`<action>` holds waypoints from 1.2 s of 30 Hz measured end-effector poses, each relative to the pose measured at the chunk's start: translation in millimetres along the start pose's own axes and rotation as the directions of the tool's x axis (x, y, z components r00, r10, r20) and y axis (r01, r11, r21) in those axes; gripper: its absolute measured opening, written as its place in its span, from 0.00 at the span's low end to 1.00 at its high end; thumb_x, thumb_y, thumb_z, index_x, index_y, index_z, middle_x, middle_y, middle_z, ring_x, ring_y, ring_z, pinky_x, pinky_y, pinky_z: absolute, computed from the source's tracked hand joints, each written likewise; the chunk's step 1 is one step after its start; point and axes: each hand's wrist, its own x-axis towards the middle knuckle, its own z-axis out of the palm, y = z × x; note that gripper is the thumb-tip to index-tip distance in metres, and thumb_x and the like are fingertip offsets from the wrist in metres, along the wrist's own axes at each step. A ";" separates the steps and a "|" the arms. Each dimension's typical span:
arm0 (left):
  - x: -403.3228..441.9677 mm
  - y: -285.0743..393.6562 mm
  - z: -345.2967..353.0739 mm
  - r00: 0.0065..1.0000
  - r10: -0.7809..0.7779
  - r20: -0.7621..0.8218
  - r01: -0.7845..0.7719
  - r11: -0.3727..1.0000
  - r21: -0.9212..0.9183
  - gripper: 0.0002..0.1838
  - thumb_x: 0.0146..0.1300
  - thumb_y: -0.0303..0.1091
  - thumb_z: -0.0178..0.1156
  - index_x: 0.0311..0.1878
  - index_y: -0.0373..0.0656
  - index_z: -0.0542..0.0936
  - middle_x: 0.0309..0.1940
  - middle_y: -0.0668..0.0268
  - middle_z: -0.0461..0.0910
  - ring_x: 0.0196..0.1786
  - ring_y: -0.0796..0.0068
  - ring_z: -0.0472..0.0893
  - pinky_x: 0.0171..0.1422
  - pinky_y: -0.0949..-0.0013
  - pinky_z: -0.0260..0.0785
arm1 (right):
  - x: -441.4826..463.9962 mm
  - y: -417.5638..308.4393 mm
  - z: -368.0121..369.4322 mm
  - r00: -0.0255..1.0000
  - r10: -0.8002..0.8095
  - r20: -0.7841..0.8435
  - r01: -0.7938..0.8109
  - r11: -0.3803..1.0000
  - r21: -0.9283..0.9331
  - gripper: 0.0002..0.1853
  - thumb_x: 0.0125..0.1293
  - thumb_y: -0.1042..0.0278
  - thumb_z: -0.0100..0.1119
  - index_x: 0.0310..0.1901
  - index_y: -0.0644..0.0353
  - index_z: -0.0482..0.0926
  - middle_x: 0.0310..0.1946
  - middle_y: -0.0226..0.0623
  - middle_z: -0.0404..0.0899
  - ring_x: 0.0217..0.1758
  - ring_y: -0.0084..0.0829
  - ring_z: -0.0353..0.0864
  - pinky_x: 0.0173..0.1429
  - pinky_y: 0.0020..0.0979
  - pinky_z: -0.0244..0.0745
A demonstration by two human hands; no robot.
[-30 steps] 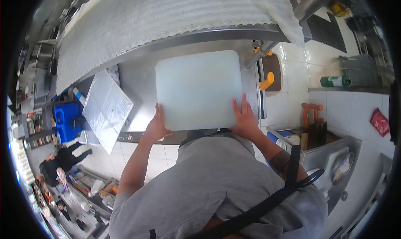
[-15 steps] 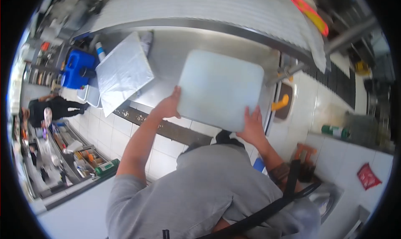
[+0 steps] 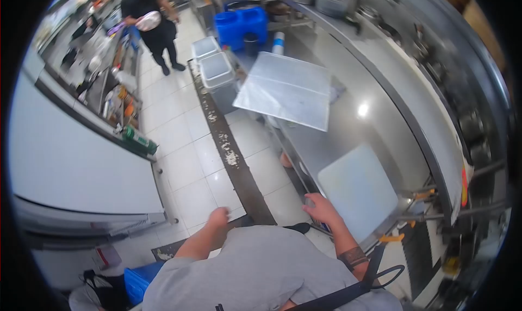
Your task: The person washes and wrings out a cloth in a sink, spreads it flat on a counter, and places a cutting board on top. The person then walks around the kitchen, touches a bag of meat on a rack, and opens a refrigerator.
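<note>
A white cutting board (image 3: 359,188) lies flat on the near end of the steel table (image 3: 375,129). My right hand (image 3: 323,210) is just off the board's near left corner, thumb and fingers apart, with nothing in it. Over the floor to the left is my left hand (image 3: 218,217), away from the board. Its fingers are smeared by motion, and no object shows in it. Farther along the table, a sheet of clear plastic (image 3: 288,91) overhangs the edge.
Beyond the plastic stand a blue jerrycan (image 3: 242,25) and lidded plastic bins (image 3: 216,70). A steel shelf (image 3: 391,80) runs above the table's right side. Another person (image 3: 152,25) stands in the aisle. A white counter (image 3: 81,159) lines the left.
Both hands have let go of the cutting board, which now rests on the table. My view has turned left, and my left hand has moved away over the floor.
</note>
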 end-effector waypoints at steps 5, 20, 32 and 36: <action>-97.2 -237.8 1.6 0.651 -0.732 -0.201 0.724 0.678 -0.127 0.12 0.48 0.38 0.70 0.25 0.37 0.84 0.29 0.48 0.84 0.37 0.49 0.84 0.45 0.53 0.77 | 48.2 -22.2 78.5 0.925 -0.019 0.379 0.096 0.978 -0.184 0.31 0.62 0.49 0.62 0.61 0.61 0.75 0.58 0.50 0.77 0.61 0.49 0.76 0.66 0.42 0.70; -5.1 -104.3 4.9 0.891 -0.430 0.149 0.448 0.775 -0.446 0.21 0.58 0.48 0.65 0.46 0.42 0.84 0.41 0.55 0.86 0.45 0.57 0.85 0.50 0.58 0.77 | 203.1 -106.4 80.8 0.715 0.041 0.698 0.268 0.906 -0.328 0.29 0.62 0.48 0.61 0.58 0.61 0.77 0.54 0.51 0.80 0.58 0.50 0.78 0.62 0.43 0.72; 64.9 -98.0 -146.5 0.773 -0.634 -0.001 0.524 0.640 -0.562 0.22 0.57 0.43 0.67 0.49 0.35 0.82 0.37 0.54 0.86 0.36 0.62 0.86 0.45 0.62 0.77 | 397.8 -184.8 54.0 0.575 -0.435 0.693 0.611 0.792 -0.010 0.26 0.63 0.51 0.61 0.56 0.61 0.78 0.51 0.51 0.80 0.56 0.50 0.78 0.60 0.44 0.73; 66.0 -102.4 -174.9 0.692 -0.721 -0.030 0.503 0.512 -0.696 0.19 0.57 0.39 0.67 0.44 0.32 0.83 0.31 0.55 0.85 0.31 0.66 0.86 0.40 0.64 0.78 | 422.5 -187.3 47.7 0.602 -0.440 0.666 0.600 0.800 -0.015 0.25 0.63 0.50 0.60 0.55 0.61 0.78 0.51 0.48 0.81 0.55 0.49 0.79 0.59 0.43 0.74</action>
